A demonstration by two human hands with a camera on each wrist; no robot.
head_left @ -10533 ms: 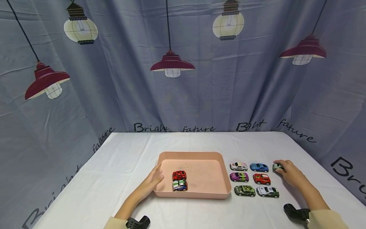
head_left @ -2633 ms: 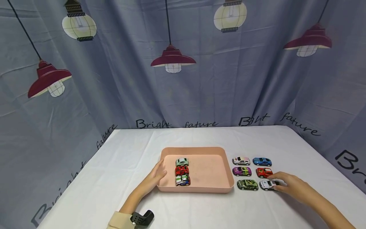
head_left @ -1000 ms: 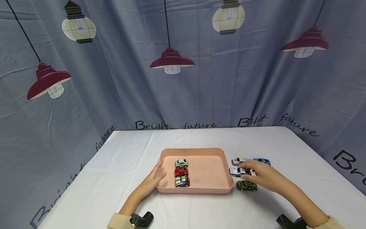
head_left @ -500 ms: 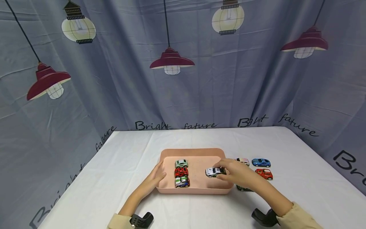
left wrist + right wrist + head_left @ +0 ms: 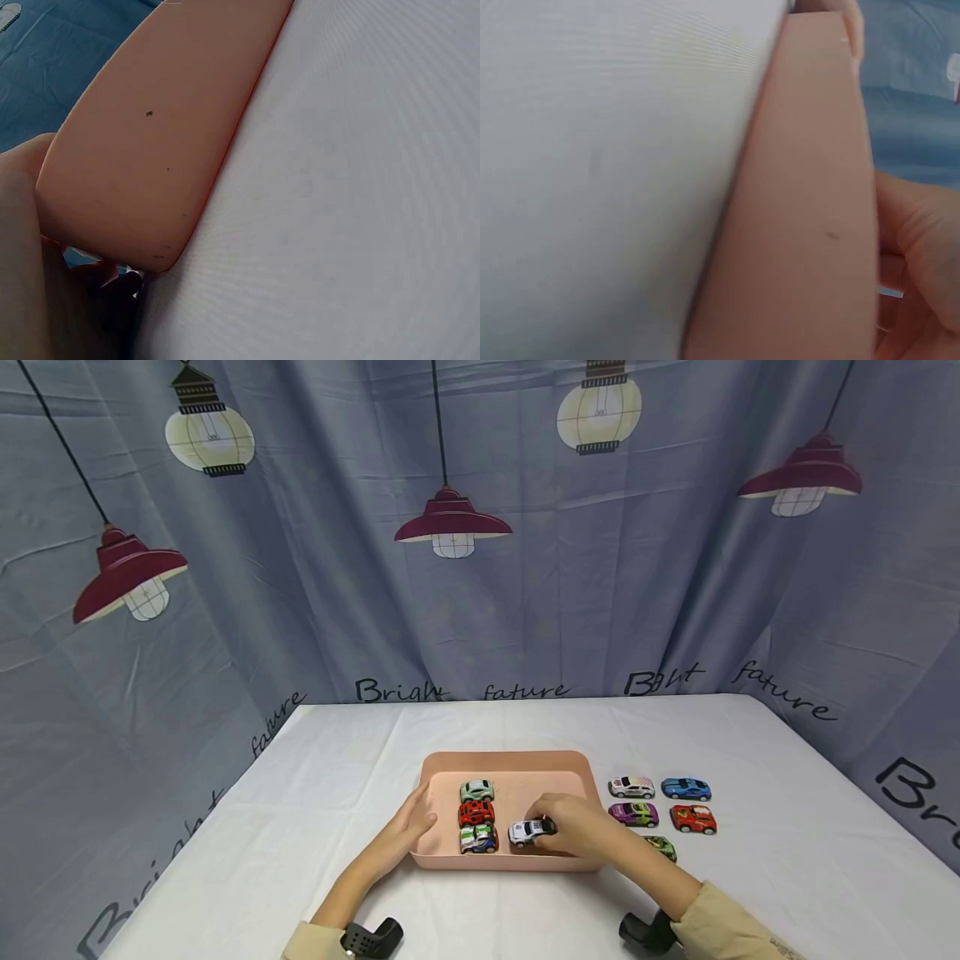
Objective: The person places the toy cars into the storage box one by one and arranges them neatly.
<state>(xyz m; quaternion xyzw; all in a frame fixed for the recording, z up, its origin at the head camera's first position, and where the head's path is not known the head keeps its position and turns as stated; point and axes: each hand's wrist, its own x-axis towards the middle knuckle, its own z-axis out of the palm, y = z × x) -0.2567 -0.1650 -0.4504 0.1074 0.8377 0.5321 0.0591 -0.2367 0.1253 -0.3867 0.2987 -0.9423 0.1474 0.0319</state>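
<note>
My right hand (image 5: 576, 825) pinches a white toy car (image 5: 524, 832) with black details, inside the front half of a shallow pink tray (image 5: 506, 862). To its left, three toy cars form a column: a pale green car (image 5: 476, 790), a red one with black spots (image 5: 476, 813) and a white, green and blue one (image 5: 477, 839). My left hand (image 5: 396, 837) holds the tray by its left end, thumb over the rim. In the right wrist view, the tray's front wall (image 5: 802, 195) hides the held car. The left wrist view shows the wall (image 5: 165, 127) beside my thumb.
Right of the tray on the white tablecloth (image 5: 247, 827) stand a white car (image 5: 632, 787), a blue car (image 5: 686, 789), a purple car (image 5: 633, 814), a red car (image 5: 693, 819) and a camouflage car (image 5: 663, 847) partly behind my right forearm. A printed curtain (image 5: 517, 610) hangs behind.
The pale green car came into the tray earlier. My right hand then took the white car from the front right of the group and carried it left into the tray. My left hand stays put.
</note>
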